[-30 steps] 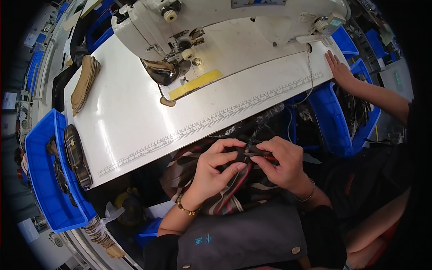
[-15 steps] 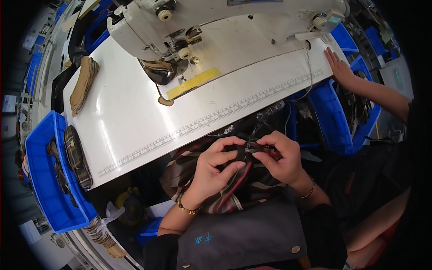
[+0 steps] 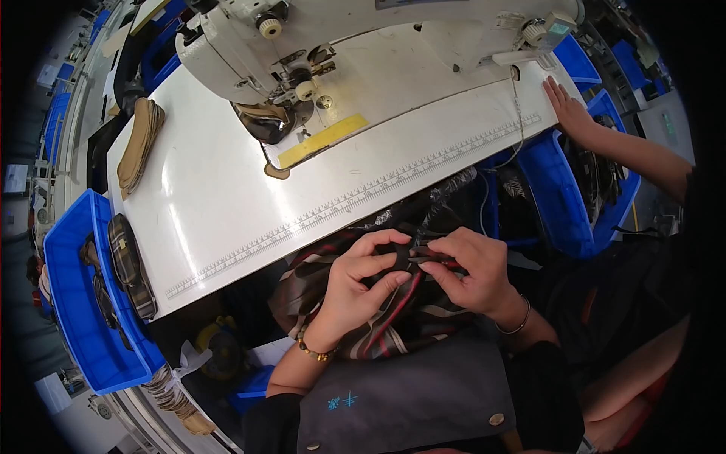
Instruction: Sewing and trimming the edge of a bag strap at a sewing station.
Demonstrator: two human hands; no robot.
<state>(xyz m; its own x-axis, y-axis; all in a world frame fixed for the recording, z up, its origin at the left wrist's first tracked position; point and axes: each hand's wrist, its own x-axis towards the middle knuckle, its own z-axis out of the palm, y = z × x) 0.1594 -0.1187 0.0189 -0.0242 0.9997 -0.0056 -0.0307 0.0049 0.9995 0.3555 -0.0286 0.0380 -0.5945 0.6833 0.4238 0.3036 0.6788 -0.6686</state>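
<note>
Over my lap lies striped brown, black and red fabric (image 3: 386, 325). My left hand (image 3: 359, 280) is closed, thumb and fingers pinching a dark edge of this fabric. Close beside it, my right hand (image 3: 476, 272) is closed around a small dark pointed tool (image 3: 426, 256) with a bit of red showing; its exact kind is hard to make out. The tool's tip meets the dark edge at the left fingertips. Both hands stay below the front edge of the white sewing table (image 3: 204, 227).
A white sewing machine (image 3: 234, 60) stands on the table, with a printed ruler strip (image 3: 355, 198) along the front. Tan cut pieces (image 3: 140, 144) and a plaid pouch (image 3: 130, 261) lie left. Blue bins (image 3: 76, 303) flank the table. Another person's hand (image 3: 571, 113) rests at the right corner.
My right hand has shifted slightly, and the pointed tool shows more plainly between its fingers. My left hand keeps its pinch in nearly the same place.
</note>
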